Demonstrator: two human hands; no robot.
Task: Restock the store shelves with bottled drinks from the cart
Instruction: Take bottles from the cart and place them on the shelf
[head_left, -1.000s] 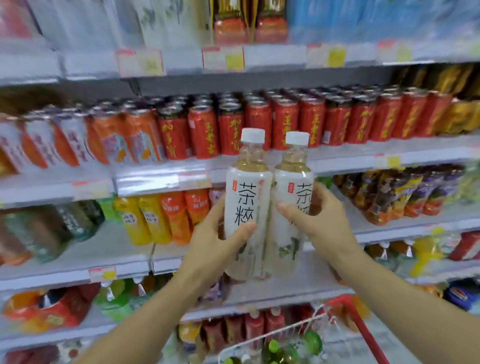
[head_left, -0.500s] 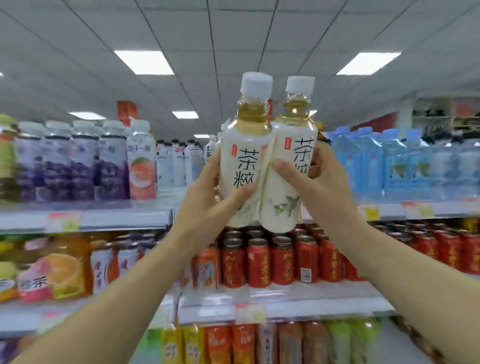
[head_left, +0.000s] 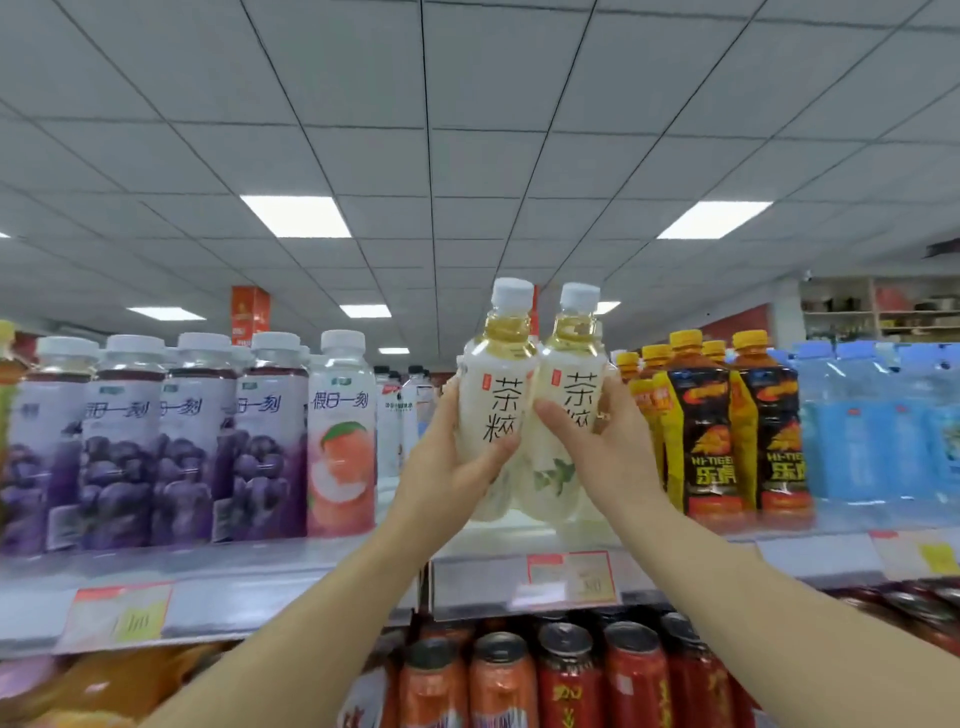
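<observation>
Two white-labelled tea bottles with white caps and pale yellow liquid stand side by side over the top shelf (head_left: 488, 540). My left hand (head_left: 447, 467) grips the left tea bottle (head_left: 496, 395) from its left side. My right hand (head_left: 608, 452) wraps the right tea bottle (head_left: 571, 400) from its right side. The two bottles touch each other, upright, their bases at or just above the shelf surface in a gap between other drinks. The cart is out of view.
Purple grape drink bottles (head_left: 171, 447) and a peach one (head_left: 340, 436) fill the shelf to the left. Black-and-yellow energy drink bottles (head_left: 737, 431) and blue bottles (head_left: 878, 426) stand to the right. Red cans (head_left: 566, 675) line the shelf below. Price tags (head_left: 569, 574) hang on the shelf edge.
Both hands have raised the two bottles from mid-shelf height up to the top shelf and moved them into the gap there; my view has tilted upward.
</observation>
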